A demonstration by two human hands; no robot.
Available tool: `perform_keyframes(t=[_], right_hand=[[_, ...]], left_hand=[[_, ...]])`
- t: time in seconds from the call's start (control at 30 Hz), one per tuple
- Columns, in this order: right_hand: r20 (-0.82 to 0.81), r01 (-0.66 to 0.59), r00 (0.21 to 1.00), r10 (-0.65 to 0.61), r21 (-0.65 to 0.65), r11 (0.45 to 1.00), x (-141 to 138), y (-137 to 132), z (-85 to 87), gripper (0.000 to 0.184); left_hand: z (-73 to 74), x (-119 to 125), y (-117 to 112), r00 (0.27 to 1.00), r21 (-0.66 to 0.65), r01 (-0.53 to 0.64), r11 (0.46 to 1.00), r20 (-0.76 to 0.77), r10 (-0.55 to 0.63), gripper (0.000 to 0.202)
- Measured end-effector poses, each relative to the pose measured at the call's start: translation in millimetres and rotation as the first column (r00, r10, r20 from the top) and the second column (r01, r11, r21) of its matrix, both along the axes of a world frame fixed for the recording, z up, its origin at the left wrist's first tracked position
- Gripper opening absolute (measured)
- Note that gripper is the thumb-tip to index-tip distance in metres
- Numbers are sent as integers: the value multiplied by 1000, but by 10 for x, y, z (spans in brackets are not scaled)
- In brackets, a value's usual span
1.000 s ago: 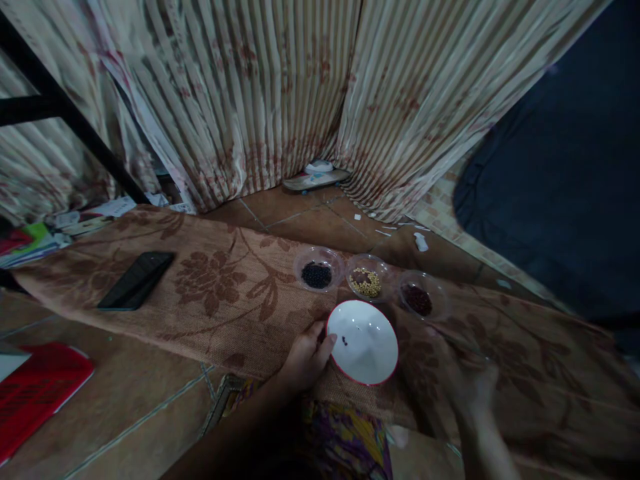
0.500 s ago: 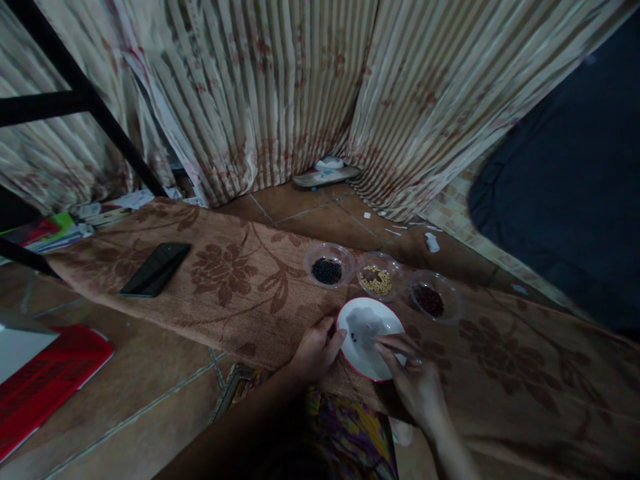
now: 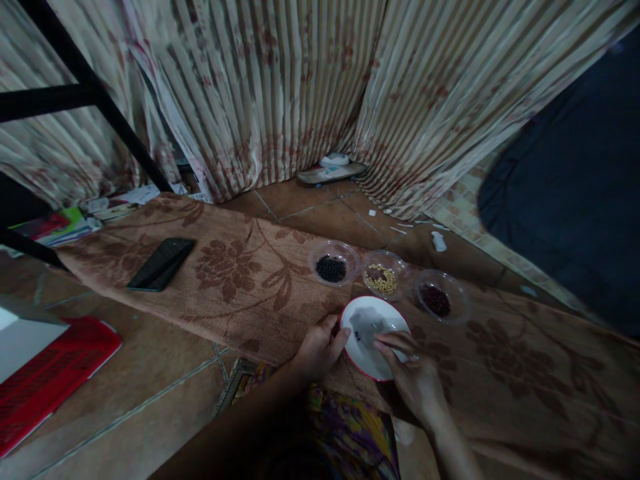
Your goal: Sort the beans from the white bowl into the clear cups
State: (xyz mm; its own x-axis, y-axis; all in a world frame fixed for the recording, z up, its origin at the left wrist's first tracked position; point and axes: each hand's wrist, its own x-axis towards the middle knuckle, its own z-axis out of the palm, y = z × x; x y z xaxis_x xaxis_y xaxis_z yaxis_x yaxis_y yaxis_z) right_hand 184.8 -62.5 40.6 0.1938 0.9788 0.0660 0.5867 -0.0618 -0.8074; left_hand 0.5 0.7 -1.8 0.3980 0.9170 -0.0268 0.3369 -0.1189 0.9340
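A white bowl with a red rim (image 3: 367, 363) stands tilted at the near edge of the brown patterned cloth. My left hand (image 3: 323, 347) grips its left side, thumb over the rim. Inside the bowl, the thumb and fingers of my right hand (image 3: 413, 373) are pinched together near the bottom; whatever is between them is too small to make out. A few dark beans (image 3: 357, 335) lie in the bowl, left of those fingertips. Just beyond it are three clear plastic cups, with black beans (image 3: 331, 269), yellow beans (image 3: 383, 280) and dark red beans (image 3: 435, 301).
A black phone (image 3: 161, 265) lies on the cloth (image 3: 270, 313) to the left. On the tiled floor is a red and white box (image 3: 60, 373). Striped curtains (image 3: 280, 87) hang behind, with a skateboard (image 3: 330, 173) at their foot. A black metal frame (image 3: 107, 107) stands at left.
The view has shifted slightly, so everything sits a little further right. My right fingertips have moved slightly left within the bowl. My left hand keeps its hold on the rim.
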Motion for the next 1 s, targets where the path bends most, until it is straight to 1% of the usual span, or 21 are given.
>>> perform_keyframes(t=[0.17,0.4,0.57,0.67,0.73,0.8,0.83,0.87,0.9,0.93,1.0], right_hand=[[-4,-5,1000,5,0,1000,6,-13,-15,27],[3,-8,1000,8,10,1000,-7,-18,-10,28],[-9,8,1000,-8,18,1000,-13,-26,-49,27],[-13,62,998,-61,77,995,42,-36,-15,25],[-7,144,989,-145,138,980,132,-35,88,25],[11,243,968,-252,219,945,277,-13,244,26],[23,298,948,-317,283,911,371,6,327,26],[30,347,923,-383,363,865,477,30,401,27],[12,401,892,-452,442,803,591,58,460,27],[-1,439,865,-501,485,757,709,87,497,26],[-14,528,802,-598,487,696,928,138,501,28]], left_hand=[[1,-5,0,1000,9,4,1000,4,-4,29],[13,-7,5,1000,-13,4,1000,-25,-5,30],[17,-1,5,1000,-19,-1,1000,-14,0,31],[6,1,4,1000,-29,-1,1000,-3,1,31],[-4,-1,5,1000,-33,7,999,4,-7,32],[-13,-6,6,1000,-38,18,999,6,-18,34],[-15,-9,7,1000,-43,20,999,3,-20,35],[-15,-11,9,1000,-50,19,999,-2,-20,36],[-12,-13,10,1000,-58,20,998,-7,-20,37],[-6,-15,12,1000,-65,20,998,-11,-21,38],[13,-17,15,1000,-71,21,997,-11,-22,38]])
